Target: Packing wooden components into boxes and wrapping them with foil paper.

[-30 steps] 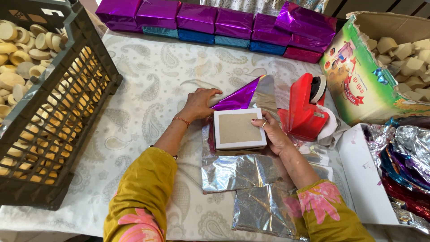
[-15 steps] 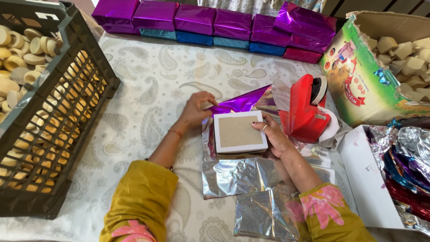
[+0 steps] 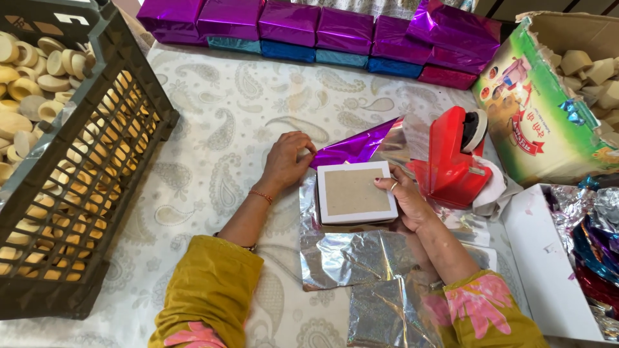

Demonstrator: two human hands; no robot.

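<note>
1. Cardboard-topped white box (image 3: 356,192) lies flat on a sheet of foil (image 3: 351,254), silver side up, near the middle of the tabletop (image 3: 213,129).
2. Wrapping looks to be at the first fold: the foil's purple far flap (image 3: 351,149) is lifted over the box's far edge.
3. Left hand (image 3: 287,161) pinches that flap's corner between closed fingertips.
4. Right hand (image 3: 403,196) presses on the box's right edge, fingers bent, steadying it.
5. Next, I judge, the flap needs drawing tight over the top and fixing; the red tape dispenser (image 3: 451,158) stands just right.
6. Wrapped purple boxes (image 3: 322,26) line the far edge.
</note>
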